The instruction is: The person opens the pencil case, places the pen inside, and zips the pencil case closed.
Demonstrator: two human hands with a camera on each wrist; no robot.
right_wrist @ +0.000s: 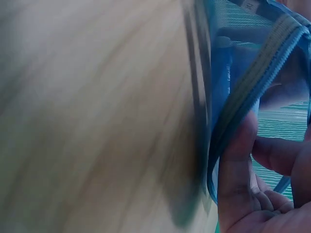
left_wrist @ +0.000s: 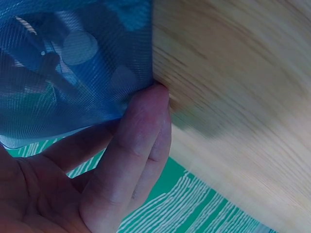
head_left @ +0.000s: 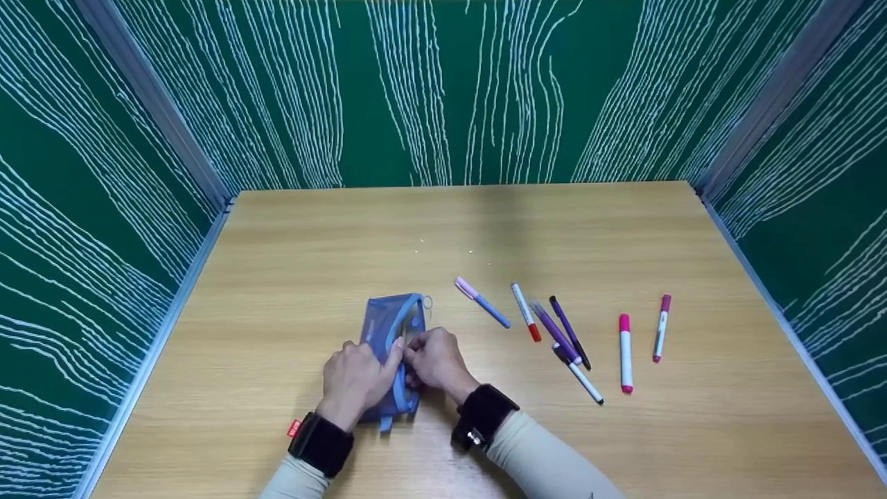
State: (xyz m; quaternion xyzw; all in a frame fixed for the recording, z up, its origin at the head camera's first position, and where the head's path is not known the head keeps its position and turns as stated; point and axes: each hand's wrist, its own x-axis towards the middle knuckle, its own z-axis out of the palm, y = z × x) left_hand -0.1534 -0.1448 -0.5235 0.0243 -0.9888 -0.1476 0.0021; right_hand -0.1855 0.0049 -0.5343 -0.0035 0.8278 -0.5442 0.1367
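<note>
A blue mesh pencil case [head_left: 380, 319] lies on the table, its zipper side turned to the right and gaping. My left hand [head_left: 353, 380] holds the case from the left, and in the left wrist view its fingers [left_wrist: 138, 131] press on a corner of the mesh. Through the mesh a cylinder with a pale round end [left_wrist: 80, 47] shows among other blurred contents. At the opening, my right hand [head_left: 438, 359] grips the case's edge by the zipper [right_wrist: 255, 80]. Its fingertips are partly hidden behind the zipper band in the right wrist view.
Right of the case lie a lilac-and-blue pen [head_left: 483, 303], a red-capped marker [head_left: 525, 312], a purple pen [head_left: 556, 333], a dark pen [head_left: 571, 333], a black-capped marker [head_left: 578, 374] and two pink-capped markers [head_left: 626, 353]. Green white-lined walls [head_left: 513, 90] enclose the table [head_left: 277, 277].
</note>
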